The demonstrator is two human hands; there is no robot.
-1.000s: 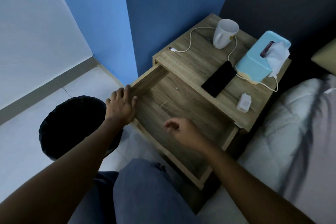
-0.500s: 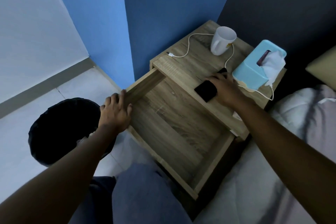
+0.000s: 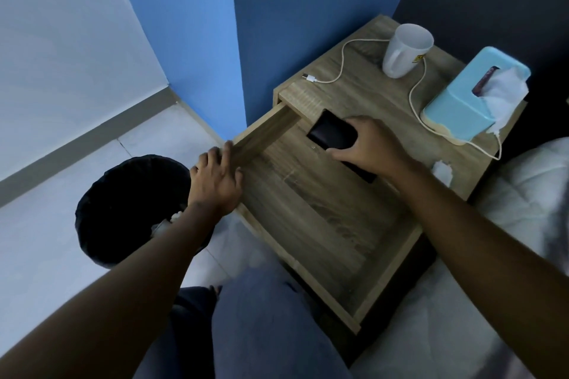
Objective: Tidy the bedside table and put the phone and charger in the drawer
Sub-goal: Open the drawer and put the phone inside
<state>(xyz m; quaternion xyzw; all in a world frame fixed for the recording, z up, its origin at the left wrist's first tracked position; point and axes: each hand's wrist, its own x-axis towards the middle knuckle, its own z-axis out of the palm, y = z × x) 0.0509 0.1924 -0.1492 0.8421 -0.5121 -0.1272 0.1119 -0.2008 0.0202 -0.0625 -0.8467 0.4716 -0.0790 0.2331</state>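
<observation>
The wooden bedside table (image 3: 363, 95) has its drawer (image 3: 311, 224) pulled out, and nothing lies on the drawer's visible floor. My right hand (image 3: 369, 144) grips the black phone (image 3: 332, 134) and holds it over the back of the drawer, at the table's front edge. My left hand (image 3: 215, 178) rests on the drawer's left front corner. The white charger plug (image 3: 442, 171) lies near the table's front right edge, blurred. Its white cable (image 3: 414, 95) loops across the tabletop behind the mug and under the tissue box.
A white mug (image 3: 406, 49) stands at the back of the tabletop. A light blue tissue box (image 3: 468, 98) sits to the right. A black waste bin (image 3: 132, 209) stands on the floor left of the drawer. White bedding (image 3: 523, 209) lies on the right.
My right hand reached from above the drawer to the phone on the tabletop, took hold of it, and has brought it left and forward over the drawer. My left hand stayed on the drawer.
</observation>
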